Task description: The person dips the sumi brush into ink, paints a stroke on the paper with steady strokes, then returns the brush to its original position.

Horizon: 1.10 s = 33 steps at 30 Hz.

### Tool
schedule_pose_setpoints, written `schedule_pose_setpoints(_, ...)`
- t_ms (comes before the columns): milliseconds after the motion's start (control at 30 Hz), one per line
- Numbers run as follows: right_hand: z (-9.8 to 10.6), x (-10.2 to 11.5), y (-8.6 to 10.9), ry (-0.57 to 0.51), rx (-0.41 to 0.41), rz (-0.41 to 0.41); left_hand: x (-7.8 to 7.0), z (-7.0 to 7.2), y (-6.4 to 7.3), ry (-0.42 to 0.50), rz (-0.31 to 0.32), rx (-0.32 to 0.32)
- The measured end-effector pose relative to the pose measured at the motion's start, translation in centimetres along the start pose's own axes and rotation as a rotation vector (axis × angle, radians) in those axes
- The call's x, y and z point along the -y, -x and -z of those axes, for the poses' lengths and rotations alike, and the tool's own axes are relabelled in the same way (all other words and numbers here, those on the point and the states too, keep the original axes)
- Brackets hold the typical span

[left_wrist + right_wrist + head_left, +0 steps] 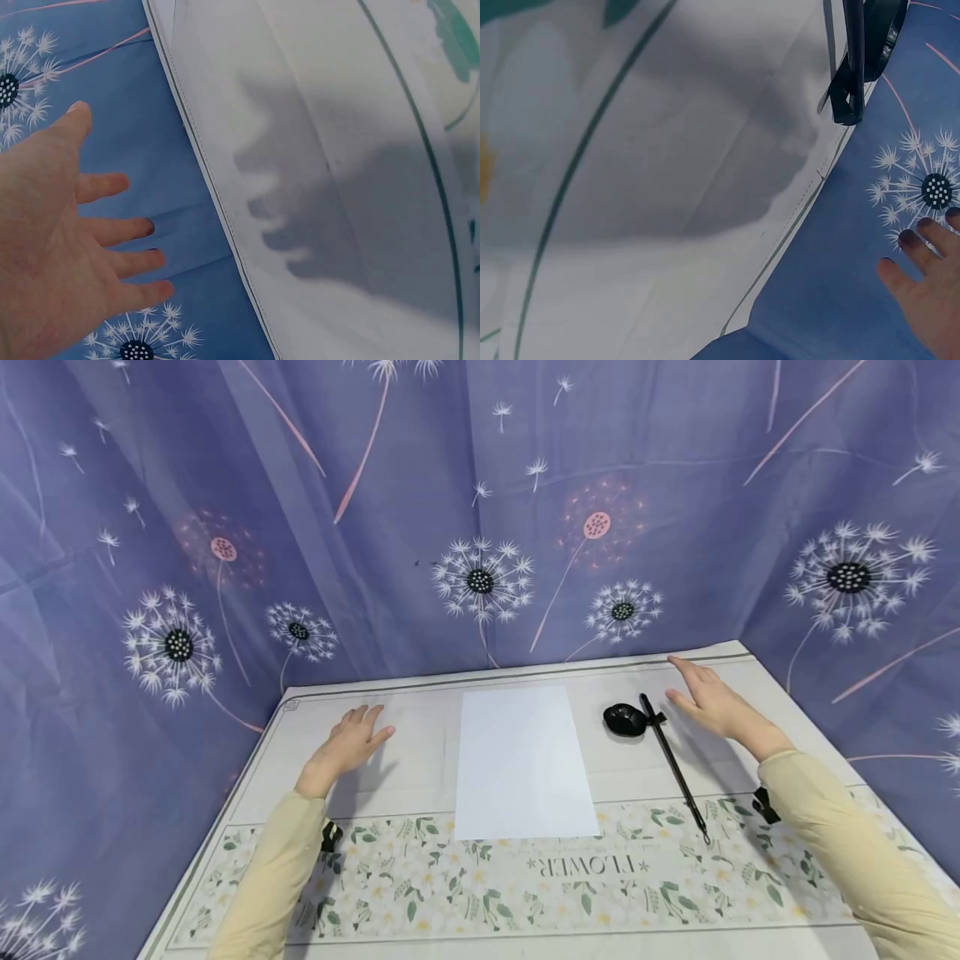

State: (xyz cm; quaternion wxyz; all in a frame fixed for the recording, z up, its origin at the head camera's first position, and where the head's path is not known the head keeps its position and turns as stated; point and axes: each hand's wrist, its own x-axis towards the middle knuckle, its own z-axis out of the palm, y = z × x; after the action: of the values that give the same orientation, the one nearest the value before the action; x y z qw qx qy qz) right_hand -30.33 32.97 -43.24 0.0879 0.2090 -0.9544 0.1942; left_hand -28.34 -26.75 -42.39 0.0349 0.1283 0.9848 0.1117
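Note:
A white sheet of paper (525, 760) lies at the middle of the table. To its right is a small glossy black dish (625, 720), with a long black brush (675, 768) beside it whose near end carries a small loop. The brush's far part rests on a small black holder (656, 718) next to the dish. My left hand (350, 741) hovers over the table left of the paper, fingers spread and holding nothing. Above the table right of the brush, my right hand (712, 700) is also raised with its fingers extended, touching nothing.
A pale cloth (405, 877) with a printed flower band covers the table (285, 768). Behind and at both sides hangs a blue-purple curtain (405, 610) with dandelion prints. Black wrist mounts sit under both sleeves.

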Motion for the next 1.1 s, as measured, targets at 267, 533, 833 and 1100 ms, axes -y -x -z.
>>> schedule_pose_setpoints(267,-0.2,0.2,0.0,-0.019,-0.005,0.005,0.3,-0.1,0.2,0.115,0.010,0.030)
schedule_pose_setpoints(533,-0.4,0.3,0.0,-0.023,0.009,0.009,0.2,-0.4,0.2,0.179,-0.034,0.014)
schedule_pose_setpoints(833,-0.5,0.7,0.1,-0.033,-0.006,0.023,-0.3,-0.7,0.2,0.240,-0.102,0.015)
schedule_pose_setpoints(1100,-0.7,0.6,0.2,-0.026,-0.030,0.061,-0.7,-0.9,0.4,0.260,-0.106,0.032)
